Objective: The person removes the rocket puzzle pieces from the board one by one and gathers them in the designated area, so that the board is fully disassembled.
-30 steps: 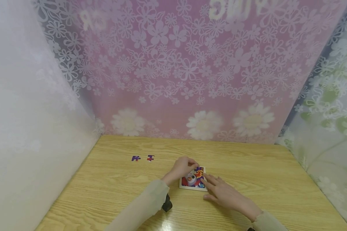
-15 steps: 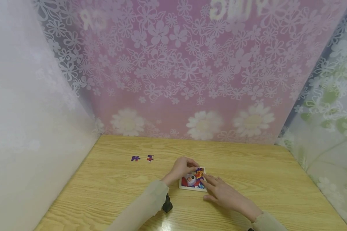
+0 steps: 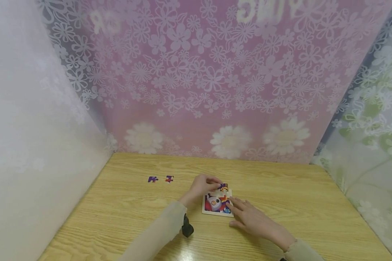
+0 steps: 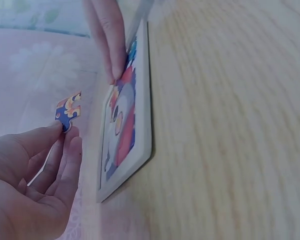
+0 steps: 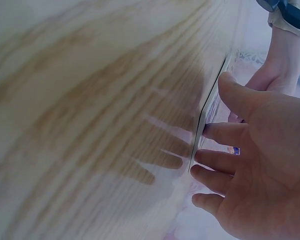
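Obstacle at tray edge (image 3: 227, 215): right hand (image 3: 250, 218)

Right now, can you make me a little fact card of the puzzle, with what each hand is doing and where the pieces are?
Left hand: pinching a puzzle piece
Held piece's colors: purple, orange and yellow
Right hand: fingers touching the puzzle board at its right side
Board: white rim, colorful picture, lying on the wooden table
Loose pieces: a mostly purple piece and a red-and-purple piece, apart, left of the board
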